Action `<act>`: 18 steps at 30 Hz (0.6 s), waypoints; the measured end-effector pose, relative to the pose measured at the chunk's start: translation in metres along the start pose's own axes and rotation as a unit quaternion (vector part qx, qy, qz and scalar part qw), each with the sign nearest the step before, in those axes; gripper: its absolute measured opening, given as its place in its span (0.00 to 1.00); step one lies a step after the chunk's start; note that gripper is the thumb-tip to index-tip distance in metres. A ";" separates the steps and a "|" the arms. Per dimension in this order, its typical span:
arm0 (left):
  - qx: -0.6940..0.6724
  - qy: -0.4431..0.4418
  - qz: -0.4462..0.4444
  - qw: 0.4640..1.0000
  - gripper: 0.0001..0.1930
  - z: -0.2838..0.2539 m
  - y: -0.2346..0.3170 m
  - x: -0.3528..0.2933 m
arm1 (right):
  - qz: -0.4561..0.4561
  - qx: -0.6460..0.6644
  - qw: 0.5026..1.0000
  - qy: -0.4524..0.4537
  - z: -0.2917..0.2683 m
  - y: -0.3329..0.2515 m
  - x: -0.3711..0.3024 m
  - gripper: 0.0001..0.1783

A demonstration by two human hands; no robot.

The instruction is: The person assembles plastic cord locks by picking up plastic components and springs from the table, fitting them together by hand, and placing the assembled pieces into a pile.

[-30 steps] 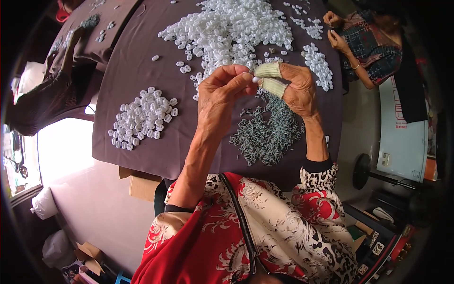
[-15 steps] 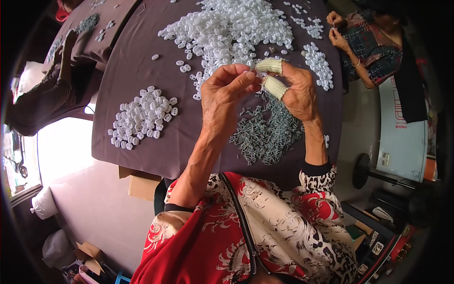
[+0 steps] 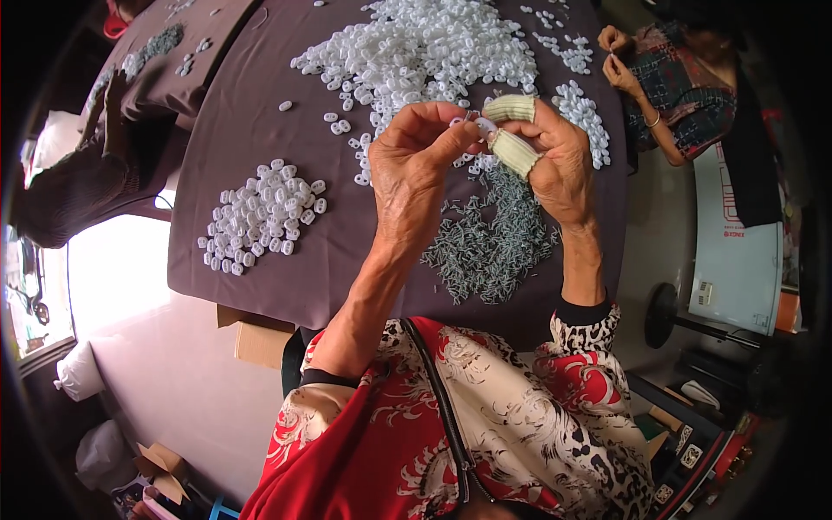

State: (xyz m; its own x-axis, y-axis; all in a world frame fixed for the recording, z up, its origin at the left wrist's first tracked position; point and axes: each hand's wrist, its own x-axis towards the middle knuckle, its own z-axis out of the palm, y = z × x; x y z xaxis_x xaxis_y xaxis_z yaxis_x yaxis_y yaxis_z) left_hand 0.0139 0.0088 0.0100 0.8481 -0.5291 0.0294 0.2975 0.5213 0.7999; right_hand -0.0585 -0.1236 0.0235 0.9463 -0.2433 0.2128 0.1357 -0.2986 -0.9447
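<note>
Above the table my left hand (image 3: 407,169) and my right hand (image 3: 559,160) meet, both closed in a pinch. A small white oval plastic piece (image 3: 486,128) sits between their fingertips. A thin, shiny bit shows beside my left fingertips, too small to name. Cream ribbed finger covers (image 3: 515,154) are on my right thumb and forefinger. Below the hands lies a heap of small grey spring-like bits (image 3: 485,243). Beyond them spreads a big heap of white plastic pieces (image 3: 425,52), oval with holes.
A smaller pile of white pieces (image 3: 264,212) lies at the left on the brown tablecloth (image 3: 347,251). More white pieces (image 3: 582,121) lie at the right edge. A co-worker (image 3: 680,95) sits at the right, another person (image 3: 87,173) at the left. A cardboard box (image 3: 260,342) stands below the table.
My right hand has moved slightly right and its covered fingers have spread a little. The white piece now shows more plainly between my fingertips. The piles look unchanged.
</note>
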 end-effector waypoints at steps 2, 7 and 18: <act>-0.010 -0.002 0.010 1.000 0.05 0.002 0.001 0.001 | 0.012 -0.008 1.000 0.019 0.005 -0.002 0.000 0.15; -0.004 -0.006 0.008 1.000 0.07 0.015 0.007 0.003 | -0.049 0.098 0.986 0.127 0.004 -0.013 0.006 0.12; 0.011 -0.043 -0.026 0.999 0.09 0.023 0.018 -0.012 | -0.030 0.237 0.966 0.096 -0.007 -0.028 0.006 0.11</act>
State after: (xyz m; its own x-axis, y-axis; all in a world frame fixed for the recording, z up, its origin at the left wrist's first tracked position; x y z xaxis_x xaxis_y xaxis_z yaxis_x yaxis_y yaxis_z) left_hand -0.0006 0.0089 0.0382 0.7908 -0.6110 0.0368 0.3309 0.4773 0.8141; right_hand -0.0591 -0.1230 0.0534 0.8666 -0.4194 0.2702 0.3513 0.1283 -0.9274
